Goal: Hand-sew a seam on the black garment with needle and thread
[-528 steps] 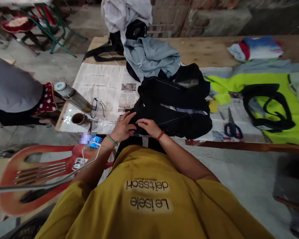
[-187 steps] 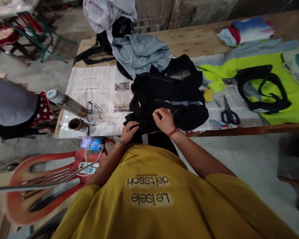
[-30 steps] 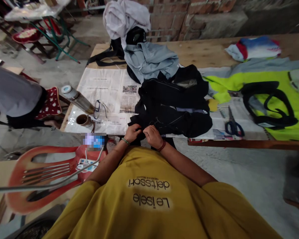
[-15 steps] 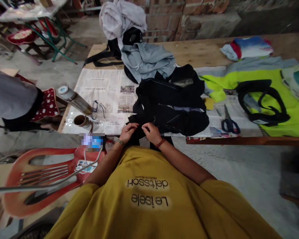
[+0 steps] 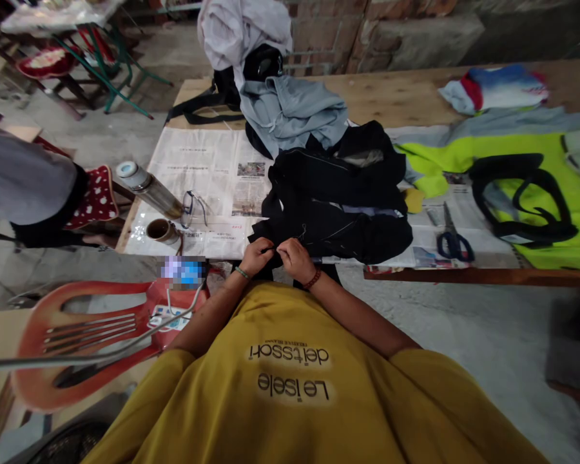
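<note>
A black garment [image 5: 338, 219] lies bunched at the table's front edge. My left hand [image 5: 256, 257] is closed at its near left corner, fingers pinching the black cloth. Close beside it, my right hand [image 5: 296, 260] is closed too, thumb and fingertips pressed together over the same edge. Whatever sits between the right fingertips is too small to make out. A light thread or seam line shows on the cloth above the hands. Blue-handled scissors [image 5: 453, 243] lie to the right of the garment.
Left on the newspaper [image 5: 200, 151] stand a flask [image 5: 149, 192], a brown cup [image 5: 162, 232] and glasses [image 5: 193, 209]. Grey cloth [image 5: 294, 113] lies behind, a yellow-green garment [image 5: 526, 145] at right. A red chair [image 5: 43, 322] is at lower left; a person's grey top [image 5: 24, 171] shows beyond.
The view has shifted slightly, so the table items appear a little further right. My two hands stay together at the garment's edge, the right fingers now curled lower.
</note>
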`<control>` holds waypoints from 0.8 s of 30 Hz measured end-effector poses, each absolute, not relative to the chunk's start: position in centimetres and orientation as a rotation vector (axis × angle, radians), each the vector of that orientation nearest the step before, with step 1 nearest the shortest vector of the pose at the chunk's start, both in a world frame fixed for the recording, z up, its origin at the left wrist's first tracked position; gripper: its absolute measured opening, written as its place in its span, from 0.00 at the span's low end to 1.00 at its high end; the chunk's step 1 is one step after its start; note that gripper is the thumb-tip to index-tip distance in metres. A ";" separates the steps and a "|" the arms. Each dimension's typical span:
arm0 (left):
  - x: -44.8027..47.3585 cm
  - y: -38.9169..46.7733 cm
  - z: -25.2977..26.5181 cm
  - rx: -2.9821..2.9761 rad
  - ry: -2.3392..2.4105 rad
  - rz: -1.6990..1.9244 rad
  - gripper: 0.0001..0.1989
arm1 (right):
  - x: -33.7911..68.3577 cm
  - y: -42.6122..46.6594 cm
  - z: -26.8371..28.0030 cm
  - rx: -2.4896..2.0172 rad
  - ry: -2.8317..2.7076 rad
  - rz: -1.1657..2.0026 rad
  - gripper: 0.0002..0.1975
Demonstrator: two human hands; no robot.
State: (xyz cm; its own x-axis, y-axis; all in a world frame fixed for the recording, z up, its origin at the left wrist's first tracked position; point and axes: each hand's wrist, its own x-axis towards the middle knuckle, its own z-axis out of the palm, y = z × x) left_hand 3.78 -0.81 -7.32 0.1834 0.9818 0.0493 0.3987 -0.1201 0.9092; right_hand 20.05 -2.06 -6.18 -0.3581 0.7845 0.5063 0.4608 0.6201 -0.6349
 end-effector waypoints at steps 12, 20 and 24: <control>2.8 -1.0 -8.1 1.350 1.205 0.913 0.23 | 20.4 0.6 -2.3 -1.023 -0.858 1.873 0.07; 2.8 -0.4 -8.1 1.339 1.193 0.865 0.20 | 20.4 3.2 -2.4 -1.053 -1.061 1.827 0.04; 2.8 -0.1 -8.2 1.312 1.243 0.842 0.19 | 22.3 5.6 -2.8 -1.043 -1.824 1.079 0.07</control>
State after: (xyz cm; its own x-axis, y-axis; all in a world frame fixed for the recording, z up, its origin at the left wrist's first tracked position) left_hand 2.82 -0.14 -8.17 0.2002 0.9637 -0.1769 0.1937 0.1381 0.9713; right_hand 22.35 5.55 -2.78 -0.3777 0.9046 0.1978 0.2620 0.3093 -0.9142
